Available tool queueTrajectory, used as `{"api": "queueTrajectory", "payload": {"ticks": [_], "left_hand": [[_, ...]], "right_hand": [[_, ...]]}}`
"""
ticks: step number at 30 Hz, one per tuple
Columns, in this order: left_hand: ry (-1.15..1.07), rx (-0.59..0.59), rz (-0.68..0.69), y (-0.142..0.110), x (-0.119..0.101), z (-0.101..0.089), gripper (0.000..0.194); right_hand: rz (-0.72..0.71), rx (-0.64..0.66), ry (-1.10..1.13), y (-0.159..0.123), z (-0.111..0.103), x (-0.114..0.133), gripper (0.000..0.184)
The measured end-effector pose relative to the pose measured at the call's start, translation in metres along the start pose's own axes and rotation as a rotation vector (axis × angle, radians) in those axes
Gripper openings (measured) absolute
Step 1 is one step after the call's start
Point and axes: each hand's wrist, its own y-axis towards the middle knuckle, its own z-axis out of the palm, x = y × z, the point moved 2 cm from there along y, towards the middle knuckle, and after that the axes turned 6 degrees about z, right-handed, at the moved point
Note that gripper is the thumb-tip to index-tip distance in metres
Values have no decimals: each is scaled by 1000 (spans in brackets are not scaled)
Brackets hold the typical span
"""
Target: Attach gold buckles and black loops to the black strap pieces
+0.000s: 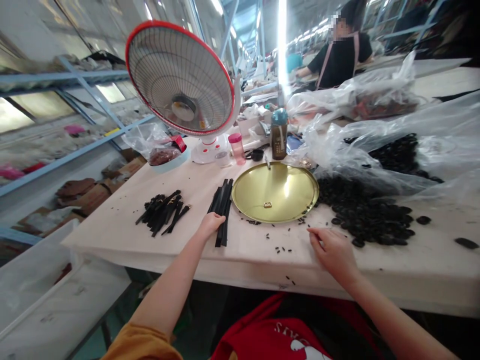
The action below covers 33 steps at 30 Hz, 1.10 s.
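My left hand [210,223] rests on the near end of a stack of black strips [222,207], fingers curled over it. My right hand [332,250] lies on the white table [112,235], fingers drawn together in a pinch near small black bits [281,248]; what it holds, if anything, is too small to make out. Between the hands sits a round gold tray [275,192] with a small metal buckle [267,204] in it. A second pile of black strips with fittings [163,212] lies to the left. A heap of black oval pieces [365,212] lies to the right.
A heater with a red-rimmed round grille [182,80] stands at the back left, beside a pink cup [237,147] and a brown bottle [279,134]. Clear plastic bags [393,135] cover the right. A person in black works at a far table [339,50]. Shelving runs along the left.
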Motion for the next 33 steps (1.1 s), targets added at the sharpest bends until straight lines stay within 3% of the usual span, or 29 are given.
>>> {"api": "queueTrajectory", "payload": {"ticks": [5,7,9,12,15,19,22,25,28,30,33], "left_hand": [[-298,-45,5,-36,-4,-10,36],[-423,40,66,-66,-16,-6,39],[-612,280,147,-104,-32,7,39],[-790,690,131,-157,-53,32,40],[-841,853,67,-183,-63,50,36],[-914,876,38,-183,-61,60,29],[-876,938,71,-179,-61,61,25],[-769,1002,107,-175,-62,59,20],[-705,1020,107,-163,-56,51,16],[-681,927,93,-148,-48,43,16],[-784,635,54,-123,-40,36,18]], "right_hand": [[78,-24,125,-3,-6,8,25],[219,-9,292,-7,-13,19,28],[403,79,579,-11,-21,35,34],[566,228,1091,-14,-32,57,37],[655,275,1183,-14,-38,61,22],[736,281,1088,-20,-41,50,26],[772,432,1016,-29,-40,49,39],[788,575,1083,-36,-41,49,28],[813,491,1103,-39,-49,38,27],[840,437,1051,-43,-55,28,25],[861,596,973,-54,-58,28,24]]}}
